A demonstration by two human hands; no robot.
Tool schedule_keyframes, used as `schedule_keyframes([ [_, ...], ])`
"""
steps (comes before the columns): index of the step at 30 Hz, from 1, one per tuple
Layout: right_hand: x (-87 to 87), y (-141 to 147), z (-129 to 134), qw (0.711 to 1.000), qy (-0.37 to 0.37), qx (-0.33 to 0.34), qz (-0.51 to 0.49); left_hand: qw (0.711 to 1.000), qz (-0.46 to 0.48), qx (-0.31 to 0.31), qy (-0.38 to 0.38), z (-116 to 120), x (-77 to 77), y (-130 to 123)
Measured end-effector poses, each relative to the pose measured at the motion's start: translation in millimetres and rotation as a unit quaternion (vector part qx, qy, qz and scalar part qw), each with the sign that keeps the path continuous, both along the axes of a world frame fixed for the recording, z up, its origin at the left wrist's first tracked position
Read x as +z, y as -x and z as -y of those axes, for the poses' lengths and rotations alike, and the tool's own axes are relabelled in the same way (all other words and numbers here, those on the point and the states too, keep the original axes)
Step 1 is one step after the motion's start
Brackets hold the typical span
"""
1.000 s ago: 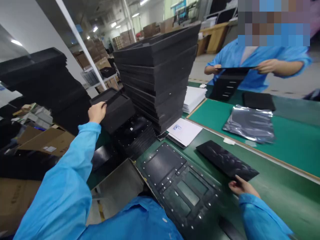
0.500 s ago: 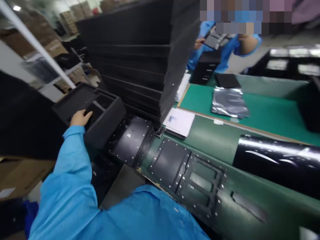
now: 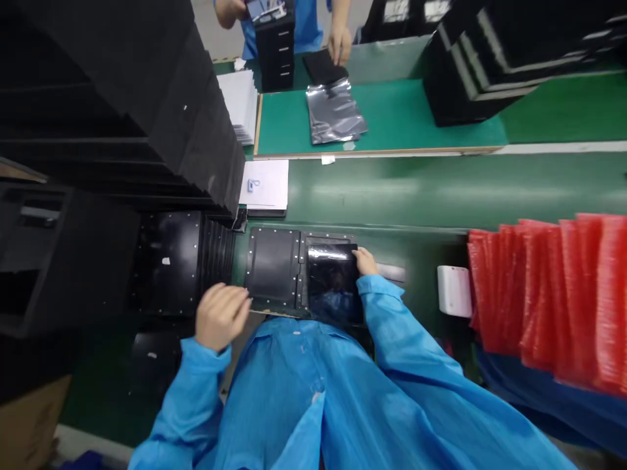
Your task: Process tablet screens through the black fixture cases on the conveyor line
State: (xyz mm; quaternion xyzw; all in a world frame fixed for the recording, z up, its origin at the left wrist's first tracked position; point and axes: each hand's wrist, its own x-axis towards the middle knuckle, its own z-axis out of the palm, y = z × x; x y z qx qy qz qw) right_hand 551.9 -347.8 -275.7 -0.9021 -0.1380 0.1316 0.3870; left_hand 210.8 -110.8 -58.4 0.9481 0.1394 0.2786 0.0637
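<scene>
My right hand [image 3: 365, 260] grips the right edge of a glossy black screen panel [image 3: 334, 282], which reflects light like glass. The panel lies over the right half of a hinged black fixture [image 3: 273, 264], covering most of its slotted frame. The fixture's left half is a flat plate studded along its edges. My left hand [image 3: 221, 316] is beside the fixture's left side, fingers loosely bent, thumb apart, with nothing seen in it. Next to it, a stack of black studded plates [image 3: 179, 261] stands on the bench.
Tall black foam trays [image 3: 161, 91] rise at the left. Red bubble-wrap bags [image 3: 548, 287] and a white box [image 3: 453, 291] stand right. Printed sheets [image 3: 264, 183] lie behind the fixture. Across the bench are silvery bags [image 3: 334, 111] and a co-worker's hand [image 3: 339, 44].
The view has swung right. My left hand has left the black foam tray and come toward the fixture. My right hand now shows, holding the screen panel over the formerly uncovered frame.
</scene>
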Motion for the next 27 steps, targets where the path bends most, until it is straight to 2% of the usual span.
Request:
schedule_keyframes([
  [2, -28.7, 5.2, -13.6, 0.999, -0.014, -0.007, -0.044, 0.994, -0.078, -0.077, 0.018, 41.5, -18.4, -19.7],
  [4, -45.2, 7.7, -20.9, 0.997, -0.025, -0.024, -0.074, 0.986, -0.132, -0.085, 0.055, 68.2, -29.1, -22.9],
  [6, -50.2, 7.7, -25.3, 0.995, -0.029, -0.037, -0.084, 0.980, -0.165, -0.071, 0.084, 80.2, -33.7, -14.8],
  [9, -41.3, 8.6, -27.8, 0.996, -0.024, -0.046, -0.072, 0.972, -0.188, -0.065, 0.121, 78.5, -41.4, -2.5],
  [11, -30.8, 14.3, -24.6, 0.999, 0.013, -0.036, -0.032, 0.965, -0.201, -0.075, 0.154, 71.4, -53.7, -5.9],
  [13, -22.5, 27.6, -15.1, 0.997, 0.075, -0.004, 0.027, 0.949, -0.236, -0.091, 0.190, 64.0, -73.4, -22.2],
  [15, -18.9, 50.2, 1.2, 0.990, 0.126, 0.027, 0.055, 0.928, -0.297, -0.094, 0.205, 59.7, -99.3, -48.2],
  [18, -18.8, 97.5, 32.8, 0.985, 0.171, -0.014, -0.022, 0.890, -0.413, -0.074, 0.176, 63.8, -143.2, -89.2],
  [21, -16.4, 139.0, 57.7, 0.960, 0.216, -0.083, -0.155, 0.869, -0.475, -0.056, 0.130, 76.5, -179.7, -113.8],
  [23, -12.2, 150.3, 66.2, 0.939, 0.244, -0.085, -0.226, 0.871, -0.477, -0.039, 0.114, 84.2, -195.5, -117.9],
  [27, -3.5, 133.8, 70.6, 0.914, 0.267, 0.011, -0.307, 0.863, -0.489, 0.002, 0.128, 94.2, -207.0, -109.4],
])
